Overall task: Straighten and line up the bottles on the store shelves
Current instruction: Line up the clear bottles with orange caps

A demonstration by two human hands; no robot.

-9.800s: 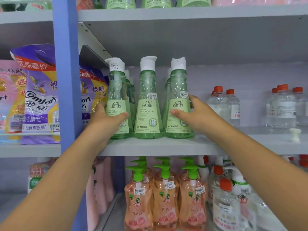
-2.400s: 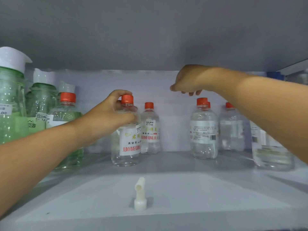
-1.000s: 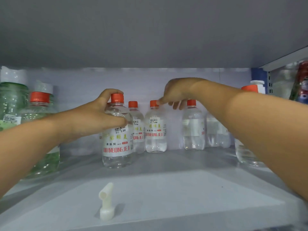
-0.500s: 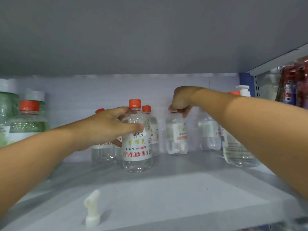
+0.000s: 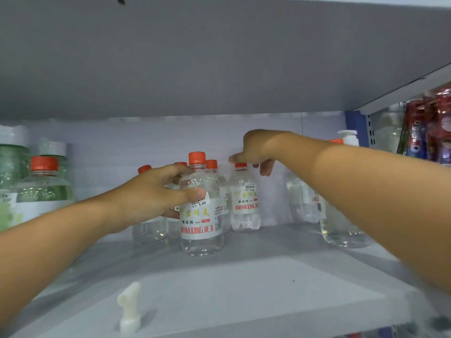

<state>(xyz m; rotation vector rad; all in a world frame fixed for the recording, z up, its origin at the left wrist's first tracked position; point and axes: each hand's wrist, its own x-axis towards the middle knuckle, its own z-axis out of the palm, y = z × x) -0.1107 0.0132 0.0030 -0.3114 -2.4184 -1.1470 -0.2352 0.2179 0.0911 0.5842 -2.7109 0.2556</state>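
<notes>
Several clear bottles with red caps and white labels stand on the grey shelf [image 5: 256,276]. My left hand [image 5: 151,196] grips the front bottle [image 5: 202,230] round its shoulder, thumb across the front; it stands upright. More of these bottles [image 5: 148,228] crowd behind that hand. My right hand [image 5: 256,152] hovers just over the cap of the back bottle [image 5: 245,206], thumb out to the left and fingers hanging loose, holding nothing. Two further clear bottles [image 5: 302,206] sit to the right, partly hidden by my right forearm.
Green bottles with white tops [image 5: 14,164] and another red-capped bottle [image 5: 44,184] stand at the left. A loose white pump nozzle [image 5: 129,311] lies near the shelf's front edge. A pump bottle [image 5: 347,139] and red packages [image 5: 434,125] are at the right. The upper shelf [image 5: 219,57] hangs low overhead.
My right hand has let go of the back bottle's cap and lifted slightly above it. The left hand still holds the front bottle, which sits a little further right among the group.
</notes>
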